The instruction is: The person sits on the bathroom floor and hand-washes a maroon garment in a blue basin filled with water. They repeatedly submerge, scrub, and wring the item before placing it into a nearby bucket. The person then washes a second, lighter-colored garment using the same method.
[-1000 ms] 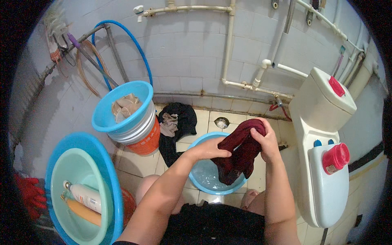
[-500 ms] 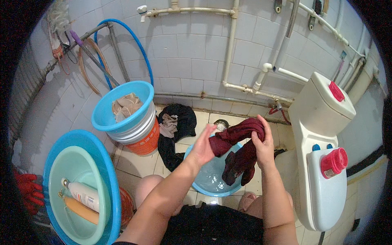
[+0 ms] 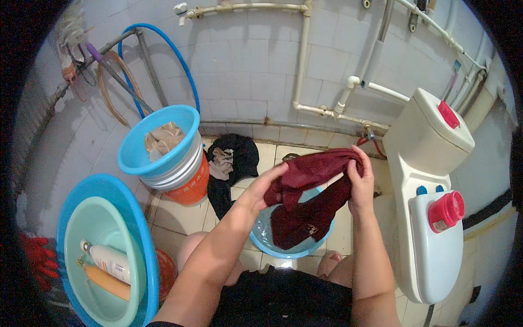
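Observation:
A dark maroon garment (image 3: 310, 177) is stretched between my two hands over a light-blue basin (image 3: 272, 249). Its exact kind does not show. My left hand (image 3: 260, 189) holds one end, fingers partly behind the cloth. At the other end, my right hand (image 3: 360, 182) grips a fold between thumb and fingers. The lower part, with a small pale mark, droops over the basin and hides much of it. Water shows in the basin at its left side.
Black clothing (image 3: 243, 155) with a paler cloth (image 3: 222, 163) lies on the tiled floor. On the left, a blue basin (image 3: 124, 158) sits atop a bucket (image 3: 190, 186), near a mint basin (image 3: 73, 229) holding bottles. A toilet (image 3: 436, 261) bearing a red tub (image 3: 445, 211) stands on the right.
The garment has spread wider and hangs lower over the basin. My left hand has moved slightly left and down; my right hand stays raised at the other end. The view has shifted slightly.

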### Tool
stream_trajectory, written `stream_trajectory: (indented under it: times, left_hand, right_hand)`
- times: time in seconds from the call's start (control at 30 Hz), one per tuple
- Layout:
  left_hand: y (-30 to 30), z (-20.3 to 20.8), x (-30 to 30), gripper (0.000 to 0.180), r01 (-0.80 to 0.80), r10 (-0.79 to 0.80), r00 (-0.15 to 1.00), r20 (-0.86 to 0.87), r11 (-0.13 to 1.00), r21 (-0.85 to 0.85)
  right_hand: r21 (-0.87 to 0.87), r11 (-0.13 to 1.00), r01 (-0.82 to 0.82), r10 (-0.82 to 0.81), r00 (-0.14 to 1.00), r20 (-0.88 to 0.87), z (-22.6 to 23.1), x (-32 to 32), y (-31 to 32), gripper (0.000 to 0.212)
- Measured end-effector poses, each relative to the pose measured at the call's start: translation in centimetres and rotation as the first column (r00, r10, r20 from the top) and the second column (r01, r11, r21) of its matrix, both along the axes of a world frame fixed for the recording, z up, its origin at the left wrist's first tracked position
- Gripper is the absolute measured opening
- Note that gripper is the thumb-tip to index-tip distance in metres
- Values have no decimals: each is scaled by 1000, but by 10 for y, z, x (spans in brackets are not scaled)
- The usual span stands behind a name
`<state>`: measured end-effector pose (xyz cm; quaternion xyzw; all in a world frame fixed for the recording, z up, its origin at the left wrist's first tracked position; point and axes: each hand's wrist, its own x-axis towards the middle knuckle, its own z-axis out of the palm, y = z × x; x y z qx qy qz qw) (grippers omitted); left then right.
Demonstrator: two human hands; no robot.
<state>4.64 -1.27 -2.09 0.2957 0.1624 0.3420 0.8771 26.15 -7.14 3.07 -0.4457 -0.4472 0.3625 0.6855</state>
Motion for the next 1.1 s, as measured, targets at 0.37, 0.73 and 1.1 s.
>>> stream_trajectory:
  times: [0.37,0.73,1.1]
  left_hand:
    - [-10,10,11,27,-400,424,905,34,876,-269]
    - [-24,-39,22,28,2,117,934,337,942,-335]
    - [-20,33,5,30,-343,383,923,33,860,-379]
  right_hand:
    - [175,965,-197,-95,360,928,4,-104,-43,23]
    - [128,990,-55,-81,522,849,-5,-114,-31,20]
    - [-581,719,-381,354,920,-166,-41,-26,12,30]
